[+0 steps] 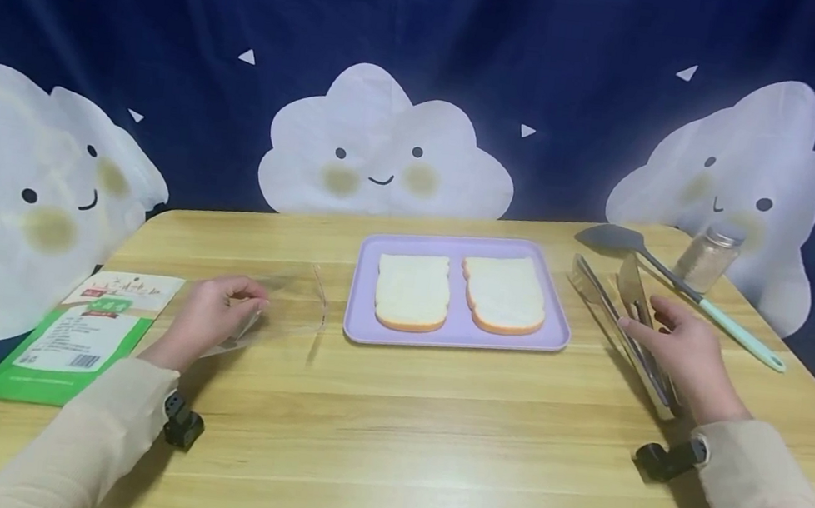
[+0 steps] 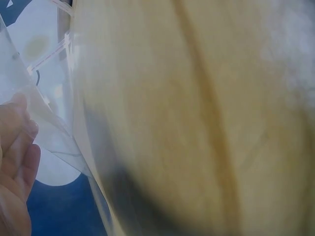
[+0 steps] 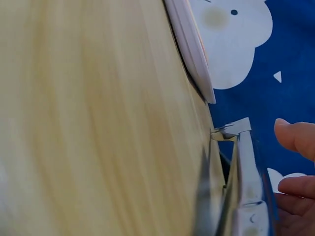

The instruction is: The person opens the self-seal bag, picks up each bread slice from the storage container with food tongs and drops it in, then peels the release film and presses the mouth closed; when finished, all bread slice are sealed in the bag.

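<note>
At the left in the head view, my left hand (image 1: 213, 317) pinches a clear plastic bag (image 1: 288, 307). The bag has a reddish zip line along its far edge; the left wrist view shows its see-through film (image 2: 54, 115) by my fingers. On the right, my right hand (image 1: 686, 357) is above a pair of shiny metal tongs (image 1: 634, 351). In the right wrist view its thumb and fingers are spread beside the tongs (image 3: 246, 182), with a gap at the thumb. Whether a fingertip touches the metal is hard to tell.
Two bread slices (image 1: 413, 291) (image 1: 504, 293) lie side by side on a purple tray (image 1: 442, 343) mid-table. A green and white packet (image 1: 76, 342) lies at the left edge. A grey spatula with a mint handle (image 1: 738, 331) and a lidded jar (image 1: 710, 259) are at the back right.
</note>
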### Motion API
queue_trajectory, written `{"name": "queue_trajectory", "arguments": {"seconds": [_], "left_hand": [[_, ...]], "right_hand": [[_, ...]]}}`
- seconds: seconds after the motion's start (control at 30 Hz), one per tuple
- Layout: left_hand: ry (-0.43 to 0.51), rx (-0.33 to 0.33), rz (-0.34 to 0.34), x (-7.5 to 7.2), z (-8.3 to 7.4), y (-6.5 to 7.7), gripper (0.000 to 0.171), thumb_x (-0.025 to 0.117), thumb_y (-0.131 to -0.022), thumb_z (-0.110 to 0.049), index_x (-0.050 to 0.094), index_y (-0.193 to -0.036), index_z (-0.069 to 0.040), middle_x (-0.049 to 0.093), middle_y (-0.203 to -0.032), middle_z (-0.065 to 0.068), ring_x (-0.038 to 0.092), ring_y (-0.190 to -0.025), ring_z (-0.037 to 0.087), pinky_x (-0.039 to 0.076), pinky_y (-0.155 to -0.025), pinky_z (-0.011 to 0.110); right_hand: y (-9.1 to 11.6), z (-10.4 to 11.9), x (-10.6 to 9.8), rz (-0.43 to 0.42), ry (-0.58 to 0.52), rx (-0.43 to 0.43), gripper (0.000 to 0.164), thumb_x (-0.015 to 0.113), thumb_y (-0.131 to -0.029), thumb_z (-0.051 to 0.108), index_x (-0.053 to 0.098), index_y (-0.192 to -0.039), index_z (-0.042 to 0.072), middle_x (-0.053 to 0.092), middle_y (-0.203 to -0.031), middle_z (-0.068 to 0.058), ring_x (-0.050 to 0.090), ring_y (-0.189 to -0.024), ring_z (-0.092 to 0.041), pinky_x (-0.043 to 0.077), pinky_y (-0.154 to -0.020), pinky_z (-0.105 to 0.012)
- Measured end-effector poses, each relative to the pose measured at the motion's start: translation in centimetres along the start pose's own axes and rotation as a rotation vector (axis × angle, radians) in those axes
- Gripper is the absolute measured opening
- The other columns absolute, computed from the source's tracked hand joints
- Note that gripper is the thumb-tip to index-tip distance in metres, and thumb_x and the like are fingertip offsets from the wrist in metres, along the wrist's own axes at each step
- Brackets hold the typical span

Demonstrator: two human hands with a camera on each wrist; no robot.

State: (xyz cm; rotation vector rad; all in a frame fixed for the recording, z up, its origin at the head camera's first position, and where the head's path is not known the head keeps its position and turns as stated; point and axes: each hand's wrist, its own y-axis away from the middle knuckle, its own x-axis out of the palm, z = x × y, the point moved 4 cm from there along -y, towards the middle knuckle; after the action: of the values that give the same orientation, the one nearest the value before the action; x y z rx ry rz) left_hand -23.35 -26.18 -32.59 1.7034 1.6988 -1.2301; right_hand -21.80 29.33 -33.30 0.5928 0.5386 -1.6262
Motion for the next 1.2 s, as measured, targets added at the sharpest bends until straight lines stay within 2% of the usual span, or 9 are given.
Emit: {"name": "queue_trajectory", "arguments": {"seconds": [0.13,0.37,0.5,0.6,0.9,1.1,1.2], "left_hand": [[-0.016,0.013,-0.014,0.0,0.0,0.0,0.011,0.062,-0.089,-0.011,0.069,-0.092,-0.004,0.069,-0.093,0.012,0.061,-0.082,0.023,0.048,-0.069,0.036],[-0.012,0.008,-0.012,0.0,0.1,0.1,0.012,0.062,-0.089,-0.013,0.069,-0.093,-0.005,0.069,-0.093,0.011,0.060,-0.081,0.022,0.047,-0.068,0.033],[-0.019,-0.001,-0.010,-0.1,0.1,0.1,0.012,0.062,-0.089,-0.014,0.069,-0.093,-0.005,0.069,-0.093,0.011,0.058,-0.076,0.020,0.046,-0.063,0.029],[-0.026,-0.006,-0.012,-0.1,0.1,0.1,0.012,0.062,-0.089,-0.014,0.069,-0.092,-0.006,0.069,-0.092,0.010,0.057,-0.075,0.019,0.045,-0.062,0.027],[-0.022,0.020,-0.033,0.0,-0.1,0.0,0.009,0.063,-0.088,-0.011,0.070,-0.091,-0.005,0.070,-0.091,0.011,0.059,-0.078,0.020,0.047,-0.064,0.028],[-0.019,0.009,-0.018,-0.1,0.1,0.0,0.010,0.062,-0.088,-0.011,0.069,-0.092,-0.005,0.069,-0.092,0.011,0.057,-0.075,0.019,0.045,-0.062,0.026],[-0.016,-0.004,-0.010,-0.1,0.2,0.0,0.011,0.062,-0.089,-0.012,0.069,-0.093,-0.005,0.069,-0.093,0.011,0.057,-0.076,0.019,0.046,-0.064,0.028]], "right_hand": [[-0.2,-0.3,0.3,0.004,0.022,-0.015,0.083,0.061,-0.087,0.040,0.022,-0.142,-0.007,0.031,-0.140,-0.034,0.031,-0.125,-0.052,0.031,-0.098,-0.060],[-0.3,-0.8,0.8,0.013,0.091,-0.022,0.087,0.066,-0.084,0.040,0.020,-0.144,-0.005,0.034,-0.135,-0.037,0.035,-0.122,-0.051,0.035,-0.094,-0.059],[-0.4,-1.0,1.0,-0.010,0.109,-0.032,0.086,0.066,-0.084,0.040,0.022,-0.143,-0.005,0.047,-0.126,-0.034,0.048,-0.111,-0.044,0.044,-0.081,-0.048],[-0.4,-1.1,1.0,-0.027,0.121,-0.032,0.084,0.066,-0.084,0.039,0.024,-0.143,-0.004,0.054,-0.118,-0.032,0.053,-0.103,-0.038,0.045,-0.074,-0.038],[-0.4,-1.3,0.5,-0.050,0.126,-0.004,0.083,0.066,-0.083,0.039,0.028,-0.141,-0.006,0.052,-0.119,-0.035,0.056,-0.100,-0.041,0.044,-0.066,-0.030],[-0.4,-0.4,0.2,-0.069,0.121,-0.007,0.079,0.065,-0.084,0.039,0.030,-0.141,-0.004,0.051,-0.122,-0.034,0.053,-0.105,-0.042,0.043,-0.070,-0.030],[-0.3,0.4,0.3,-0.092,0.109,-0.026,0.076,0.066,-0.084,0.036,0.033,-0.140,-0.003,0.052,-0.121,-0.033,0.053,-0.106,-0.040,0.041,-0.067,-0.021]]}}
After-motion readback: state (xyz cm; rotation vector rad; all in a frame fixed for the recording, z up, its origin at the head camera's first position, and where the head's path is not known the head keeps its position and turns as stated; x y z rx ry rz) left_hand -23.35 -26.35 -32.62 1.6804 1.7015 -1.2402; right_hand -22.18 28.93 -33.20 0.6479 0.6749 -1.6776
